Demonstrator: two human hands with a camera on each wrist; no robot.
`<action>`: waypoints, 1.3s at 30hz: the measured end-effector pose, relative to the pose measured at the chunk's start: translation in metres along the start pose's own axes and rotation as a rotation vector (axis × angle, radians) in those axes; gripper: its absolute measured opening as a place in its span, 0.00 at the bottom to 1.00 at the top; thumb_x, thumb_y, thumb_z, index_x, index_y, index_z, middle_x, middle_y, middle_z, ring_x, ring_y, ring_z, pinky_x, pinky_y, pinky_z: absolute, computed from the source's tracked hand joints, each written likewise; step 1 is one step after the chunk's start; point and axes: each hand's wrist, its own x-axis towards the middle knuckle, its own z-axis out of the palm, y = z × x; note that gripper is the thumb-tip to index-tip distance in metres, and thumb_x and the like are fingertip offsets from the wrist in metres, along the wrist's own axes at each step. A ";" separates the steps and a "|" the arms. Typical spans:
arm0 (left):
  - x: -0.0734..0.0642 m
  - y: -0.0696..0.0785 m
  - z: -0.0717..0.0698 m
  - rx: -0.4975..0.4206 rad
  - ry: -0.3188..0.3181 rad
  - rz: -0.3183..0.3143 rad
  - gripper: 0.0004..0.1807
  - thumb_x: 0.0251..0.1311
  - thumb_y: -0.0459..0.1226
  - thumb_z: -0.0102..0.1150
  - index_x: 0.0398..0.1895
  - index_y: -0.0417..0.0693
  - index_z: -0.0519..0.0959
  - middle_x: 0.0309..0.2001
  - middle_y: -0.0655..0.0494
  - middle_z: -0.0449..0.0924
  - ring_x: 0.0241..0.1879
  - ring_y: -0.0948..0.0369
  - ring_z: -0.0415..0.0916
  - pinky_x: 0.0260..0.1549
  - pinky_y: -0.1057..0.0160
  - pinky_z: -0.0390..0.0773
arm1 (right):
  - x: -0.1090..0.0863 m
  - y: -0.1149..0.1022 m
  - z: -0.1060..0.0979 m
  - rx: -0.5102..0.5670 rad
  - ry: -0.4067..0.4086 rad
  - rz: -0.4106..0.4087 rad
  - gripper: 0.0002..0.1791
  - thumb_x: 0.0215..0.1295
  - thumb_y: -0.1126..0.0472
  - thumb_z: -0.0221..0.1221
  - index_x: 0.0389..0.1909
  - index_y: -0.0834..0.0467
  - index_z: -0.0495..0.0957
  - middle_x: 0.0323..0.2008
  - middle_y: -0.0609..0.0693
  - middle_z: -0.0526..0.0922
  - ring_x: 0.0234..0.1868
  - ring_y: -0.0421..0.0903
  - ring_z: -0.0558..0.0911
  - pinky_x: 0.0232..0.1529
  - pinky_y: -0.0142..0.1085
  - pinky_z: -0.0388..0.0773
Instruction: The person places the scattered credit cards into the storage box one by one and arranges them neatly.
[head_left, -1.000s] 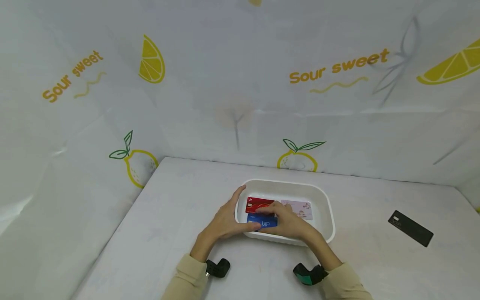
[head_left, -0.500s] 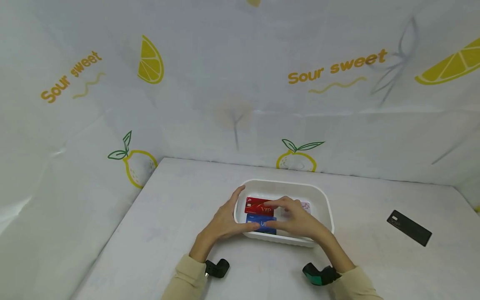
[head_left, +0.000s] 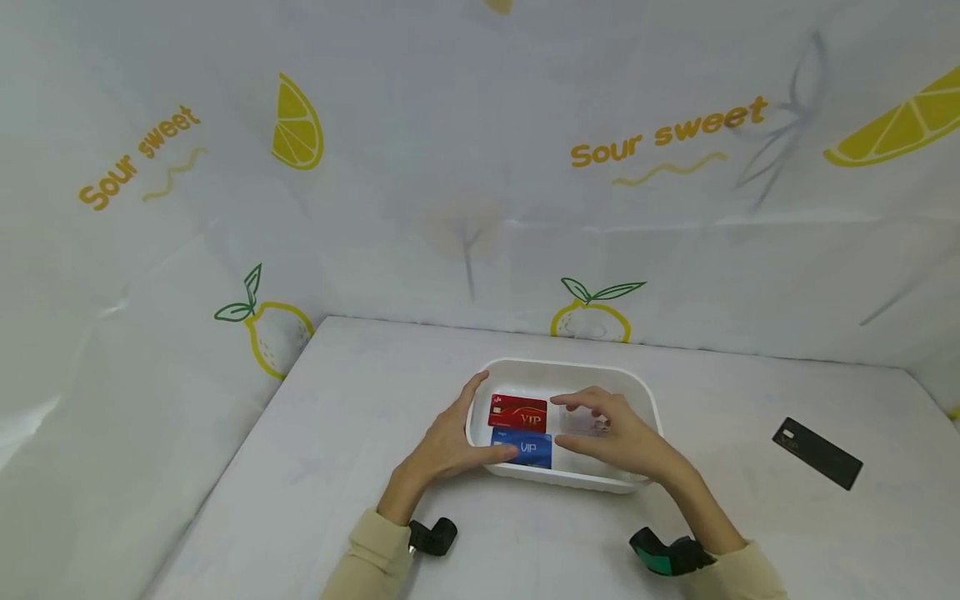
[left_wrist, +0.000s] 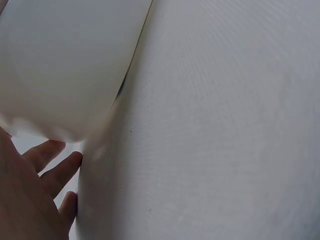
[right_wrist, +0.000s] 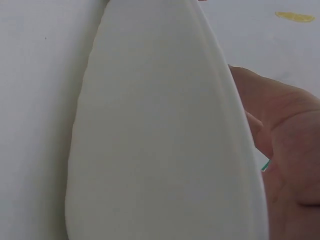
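Note:
A white plastic tray (head_left: 600,367) sits on the table, holding a red VIP card (head_left: 517,412), a blue VIP card (head_left: 534,450) below it and a pale pink card (head_left: 581,422) to their right. My left hand (head_left: 450,437) holds the tray's left end, thumb over the front rim and above the blue card, fingers along the outside. In the left wrist view, its fingertips (left_wrist: 67,165) are right at the tray's end. My right hand (head_left: 626,429) is over the tray, thumb and fingers spread apart above the pink card and partly hiding it; nothing shows between them.
A black card (head_left: 817,452) lies on the white table (head_left: 360,375) to the right of the tray. Behind the table hangs a white sheet (head_left: 405,183) printed with lemons and lettering. Both wrists carry black camera mounts.
My right hand has moved right from the red and blue cards toward the pink one, fingers spreading wider. Both VIP cards now show fully or nearly so. My left hand has stayed put.

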 end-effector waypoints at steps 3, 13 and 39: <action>0.000 0.000 0.000 -0.005 0.000 0.001 0.62 0.46 0.64 0.72 0.82 0.68 0.48 0.67 0.55 0.75 0.58 0.55 0.79 0.50 0.50 0.86 | -0.005 0.003 -0.008 0.009 0.028 -0.021 0.27 0.62 0.55 0.71 0.62 0.54 0.80 0.56 0.56 0.82 0.58 0.57 0.73 0.54 0.49 0.76; 0.001 0.000 0.001 -0.001 0.003 0.009 0.62 0.45 0.64 0.71 0.82 0.66 0.48 0.66 0.55 0.76 0.57 0.55 0.79 0.49 0.50 0.87 | -0.016 0.011 -0.031 -0.061 0.112 -0.042 0.25 0.62 0.56 0.71 0.60 0.57 0.81 0.58 0.56 0.84 0.52 0.56 0.76 0.48 0.46 0.76; 0.001 0.001 0.001 -0.003 0.007 -0.004 0.62 0.44 0.63 0.72 0.82 0.66 0.48 0.69 0.54 0.73 0.60 0.53 0.78 0.51 0.49 0.86 | -0.071 0.087 -0.096 -0.187 0.224 0.168 0.28 0.66 0.51 0.69 0.65 0.54 0.77 0.54 0.28 0.79 0.50 0.20 0.68 0.41 0.25 0.72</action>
